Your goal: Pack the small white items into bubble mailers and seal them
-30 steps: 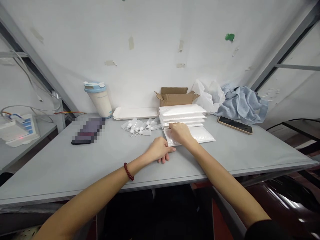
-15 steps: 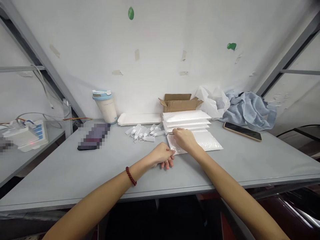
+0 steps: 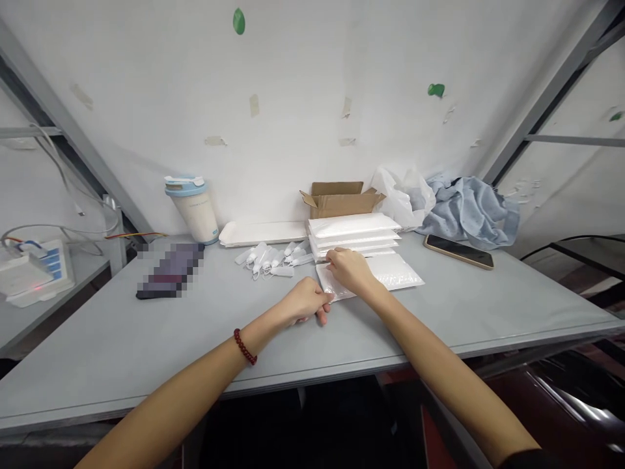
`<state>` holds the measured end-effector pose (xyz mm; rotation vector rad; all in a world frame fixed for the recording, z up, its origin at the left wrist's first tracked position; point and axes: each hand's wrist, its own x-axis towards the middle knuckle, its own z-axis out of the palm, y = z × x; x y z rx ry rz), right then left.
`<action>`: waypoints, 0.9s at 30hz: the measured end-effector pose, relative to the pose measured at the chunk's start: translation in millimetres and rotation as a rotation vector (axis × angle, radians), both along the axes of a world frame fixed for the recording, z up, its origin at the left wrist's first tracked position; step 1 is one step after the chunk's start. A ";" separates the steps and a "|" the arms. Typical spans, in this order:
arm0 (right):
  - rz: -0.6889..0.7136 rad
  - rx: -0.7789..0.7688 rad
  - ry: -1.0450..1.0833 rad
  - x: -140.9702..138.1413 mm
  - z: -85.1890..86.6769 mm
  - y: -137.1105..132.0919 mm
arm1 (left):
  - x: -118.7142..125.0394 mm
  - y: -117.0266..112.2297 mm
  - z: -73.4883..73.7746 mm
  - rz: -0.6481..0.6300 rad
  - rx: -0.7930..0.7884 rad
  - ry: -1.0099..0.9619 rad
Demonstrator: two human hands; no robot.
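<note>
A white bubble mailer (image 3: 403,273) lies flat on the grey table, in front of a stack of similar white mailers (image 3: 354,227). My left hand (image 3: 306,301) pinches its near left corner between thumb and finger, the other fingers curled below. At the mailer's far left corner is my right hand (image 3: 350,268), fingers closed on the edge; the fingertips are partly hidden by the hand itself. Left of the mailer sits a cluster of small translucent plastic bottles (image 3: 267,259) with thin loops.
An open cardboard box (image 3: 342,204), a plastic bag (image 3: 407,198) and a blue cloth (image 3: 469,212) stand along the wall. A phone (image 3: 459,252) lies at right. At left are a lidded cup (image 3: 193,208), a blurred dark item (image 3: 170,270) and a power strip (image 3: 61,264). A flat white piece (image 3: 266,232) lies behind the bottles.
The whole view has shifted slightly, so everything appears further left. Both hands keep their places on the mailer's left end, with hardly any motion relative to it.
</note>
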<state>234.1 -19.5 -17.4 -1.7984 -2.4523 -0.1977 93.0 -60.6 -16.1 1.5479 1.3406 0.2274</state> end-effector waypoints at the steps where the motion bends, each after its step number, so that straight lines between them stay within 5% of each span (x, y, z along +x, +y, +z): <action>1: 0.000 0.001 0.003 -0.2 -0.1 -0.1 | -0.4 0.3 -0.7 -0.004 -0.003 -0.007; 27: -0.047 0.006 0.031 -0.7 -1.0 -0.6 | -2.1 5.4 -13.7 -0.014 0.037 -0.057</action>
